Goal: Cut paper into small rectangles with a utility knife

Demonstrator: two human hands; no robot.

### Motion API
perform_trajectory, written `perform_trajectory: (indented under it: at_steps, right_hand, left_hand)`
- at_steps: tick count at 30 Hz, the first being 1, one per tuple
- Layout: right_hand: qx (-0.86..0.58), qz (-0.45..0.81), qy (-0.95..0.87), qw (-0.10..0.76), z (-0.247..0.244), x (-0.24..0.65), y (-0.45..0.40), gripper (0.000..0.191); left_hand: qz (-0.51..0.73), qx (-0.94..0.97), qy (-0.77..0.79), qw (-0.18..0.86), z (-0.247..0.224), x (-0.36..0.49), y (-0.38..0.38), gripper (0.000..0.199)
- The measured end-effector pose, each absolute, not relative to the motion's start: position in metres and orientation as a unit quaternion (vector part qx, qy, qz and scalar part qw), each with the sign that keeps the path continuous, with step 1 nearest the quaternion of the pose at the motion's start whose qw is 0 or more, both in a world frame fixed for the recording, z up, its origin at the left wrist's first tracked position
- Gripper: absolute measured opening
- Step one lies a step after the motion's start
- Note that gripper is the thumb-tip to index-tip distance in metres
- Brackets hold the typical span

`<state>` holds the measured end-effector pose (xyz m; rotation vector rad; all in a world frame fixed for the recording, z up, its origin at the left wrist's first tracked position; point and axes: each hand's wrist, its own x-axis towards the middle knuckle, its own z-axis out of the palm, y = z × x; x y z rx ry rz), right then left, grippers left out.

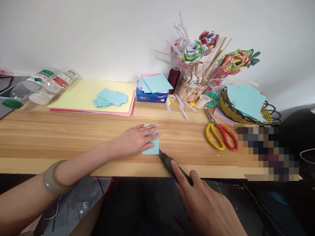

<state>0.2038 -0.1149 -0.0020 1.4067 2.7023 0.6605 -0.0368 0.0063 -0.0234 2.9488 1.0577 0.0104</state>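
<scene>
My left hand (137,139) lies flat with fingers stretched over a small light-blue paper (153,149) near the table's front edge, pressing it to the wood. A ring is on one finger and a bangle (50,177) circles the wrist. In my right hand (197,190) is a dark green-handled knife (173,167), the index finger laid along its handle. Its blade tip touches or nearly touches the paper's lower right edge. The paper looks folded, with a straight right side.
Yellow and pink sheets (73,98) carry blue paper pieces (110,97). Behind stand a blue tissue box (151,97) topped with blue squares and a holder of paper flowers (192,88). Scissors (214,131) lie to the right, near a basket (226,108) of blue paper. Plastic bottles (52,85) rest at left.
</scene>
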Motion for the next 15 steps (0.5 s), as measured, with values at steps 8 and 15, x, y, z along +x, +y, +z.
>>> perform_trajectory:
  at_steps: [8, 15]
  right_hand:
    - [0.462, 0.208, 0.862, 0.015, -0.002, 0.204, -0.109, 0.052]
    - [0.470, 0.210, 0.857, 0.019, 0.002, 0.198, -0.100, 0.062]
  left_hand:
    - [-0.004, 0.927, 0.375, 0.029, -0.029, -0.035, 0.005, 0.056]
    - [0.007, 0.923, 0.384, 0.023, -0.028, -0.036, 0.004, 0.054]
